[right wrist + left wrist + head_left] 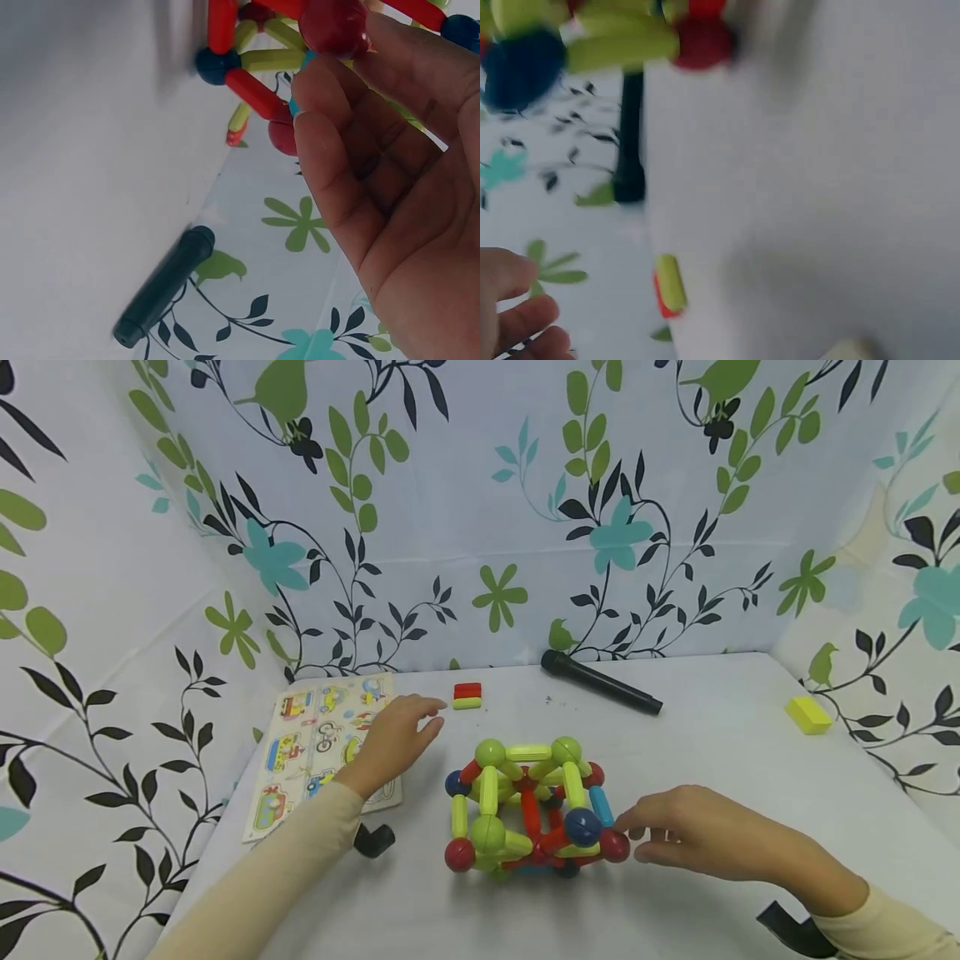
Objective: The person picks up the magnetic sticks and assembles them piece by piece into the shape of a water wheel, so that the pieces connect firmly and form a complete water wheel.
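A ball-and-stick toy frame (488, 789) with green, red and blue parts stands on the white table. To its right is my right hand (701, 835), fingers loosely bent, fingertips right at the red corner ball (615, 845). In the right wrist view, that hand (397, 165) overlaps the red ball (334, 26), its palm holding nothing. My left hand (397, 735) hovers beyond the frame's left side, fingers relaxed. It is nearest to the small red and yellow-green sticks (467, 695). The left wrist view catches only part of this hand (517, 315), low at the left edge.
A wooden picture puzzle board (281, 768) lies at left, partly under the left forearm. A black microphone-shaped tube (600, 681) lies at the back. On the right edge sits a yellow block (808, 715). A patterned cloth (465, 527) hangs behind the table.
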Action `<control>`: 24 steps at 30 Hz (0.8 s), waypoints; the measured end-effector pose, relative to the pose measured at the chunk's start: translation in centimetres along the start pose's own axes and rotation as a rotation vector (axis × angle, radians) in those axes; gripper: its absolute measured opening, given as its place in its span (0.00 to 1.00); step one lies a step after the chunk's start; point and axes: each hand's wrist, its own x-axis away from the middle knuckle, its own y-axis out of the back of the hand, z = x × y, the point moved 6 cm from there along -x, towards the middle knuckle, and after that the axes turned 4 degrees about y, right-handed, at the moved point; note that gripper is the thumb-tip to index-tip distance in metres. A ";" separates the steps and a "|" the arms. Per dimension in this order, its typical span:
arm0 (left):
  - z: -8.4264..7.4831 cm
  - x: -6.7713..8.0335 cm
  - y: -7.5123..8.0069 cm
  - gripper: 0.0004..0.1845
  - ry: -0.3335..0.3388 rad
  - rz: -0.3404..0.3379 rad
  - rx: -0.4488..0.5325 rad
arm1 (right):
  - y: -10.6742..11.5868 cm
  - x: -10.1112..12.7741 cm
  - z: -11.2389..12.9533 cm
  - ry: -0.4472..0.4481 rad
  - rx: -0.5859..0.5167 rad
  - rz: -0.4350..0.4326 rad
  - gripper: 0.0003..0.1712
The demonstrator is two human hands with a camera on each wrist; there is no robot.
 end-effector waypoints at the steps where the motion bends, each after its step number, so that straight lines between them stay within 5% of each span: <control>1: 0.5 -1.2 -1.0 0.17 0.009 0.045 -0.050 | -0.1 0.0 -0.1 0.000 -0.003 -0.005 0.16; 5: 1.9 -4.8 -5.0 0.20 0.027 0.264 -0.256 | -0.5 0.0 -0.1 0.013 -0.013 -0.030 0.15; 9: 2.0 -6.8 -7.6 0.18 -0.007 0.364 -0.367 | -0.7 0.0 -0.2 0.021 -0.005 -0.047 0.16; 15: 1.6 -7.6 -8.5 0.13 -0.043 0.359 -0.464 | -0.8 0.0 -0.1 0.013 0.008 -0.053 0.16; 24: 1.1 -7.9 -8.4 0.13 -0.072 0.290 -0.484 | -0.9 0.1 -0.2 0.022 0.009 -0.057 0.17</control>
